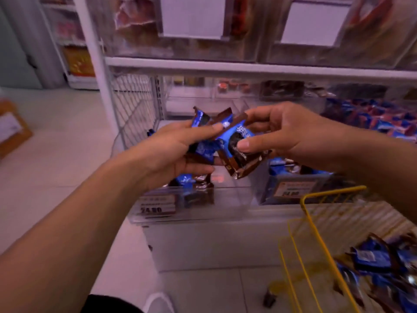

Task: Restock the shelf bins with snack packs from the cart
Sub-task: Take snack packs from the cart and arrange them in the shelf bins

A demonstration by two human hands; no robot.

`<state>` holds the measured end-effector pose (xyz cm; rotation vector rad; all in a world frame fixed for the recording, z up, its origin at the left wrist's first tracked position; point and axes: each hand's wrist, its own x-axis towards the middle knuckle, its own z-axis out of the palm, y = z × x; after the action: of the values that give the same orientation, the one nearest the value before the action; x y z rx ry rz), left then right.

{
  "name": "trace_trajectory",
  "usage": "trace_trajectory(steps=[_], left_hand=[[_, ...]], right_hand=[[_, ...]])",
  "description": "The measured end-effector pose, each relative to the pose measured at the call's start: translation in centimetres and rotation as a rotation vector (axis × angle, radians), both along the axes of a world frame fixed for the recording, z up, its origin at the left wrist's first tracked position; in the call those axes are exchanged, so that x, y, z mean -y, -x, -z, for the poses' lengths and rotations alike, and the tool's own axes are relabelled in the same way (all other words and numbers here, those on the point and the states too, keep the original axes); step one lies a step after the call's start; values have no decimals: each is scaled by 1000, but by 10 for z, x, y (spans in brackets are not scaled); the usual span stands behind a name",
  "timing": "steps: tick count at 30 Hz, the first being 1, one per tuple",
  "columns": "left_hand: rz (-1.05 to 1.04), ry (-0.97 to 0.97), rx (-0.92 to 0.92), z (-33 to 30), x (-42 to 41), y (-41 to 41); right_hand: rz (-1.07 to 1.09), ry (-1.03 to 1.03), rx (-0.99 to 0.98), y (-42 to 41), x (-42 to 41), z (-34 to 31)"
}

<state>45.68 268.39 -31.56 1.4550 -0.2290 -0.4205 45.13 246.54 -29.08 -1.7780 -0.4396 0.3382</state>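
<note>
Both hands are raised over a clear shelf bin (225, 204) on the lower shelf. My left hand (171, 152) holds a bunch of blue-and-brown snack packs (203, 120). My right hand (279, 132) pinches one blue-and-brown snack pack (239, 152) between thumb and fingers, next to the left hand's bunch. A few packs (194, 184) lie in the bin below. At the lower right, the yellow wire cart (316, 236) carries several more of these packs (372, 260).
A neighbouring clear bin (291, 188) to the right holds similar blue packs, and more fill a bin (372, 120) farther right. Upper shelf bins (180, 50) carry white label cards. A cardboard box (11, 129) sits on the floor at the left. A white shelf post (99, 71) stands left.
</note>
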Motion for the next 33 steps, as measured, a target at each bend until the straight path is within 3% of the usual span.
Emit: trace_trajectory(steps=[10,17,23,28,33], left_hand=[[-85,-29,-80,20,-44,-33],[-162,-360,-81,37,-48,-44],[-60,-392,-118,35,-50,-40],[-203,-375,-74,33,-49,-40],[-325,-388,-13,35,-49,-44]], right_hand=[[-144,193,14,-54,-37,8],[-249,616,247,-56,-63,20],[-250,621,288,-52,-74,30],[-273,651,249,-54,-68,28],[-169,762,376,-43,-76,45]])
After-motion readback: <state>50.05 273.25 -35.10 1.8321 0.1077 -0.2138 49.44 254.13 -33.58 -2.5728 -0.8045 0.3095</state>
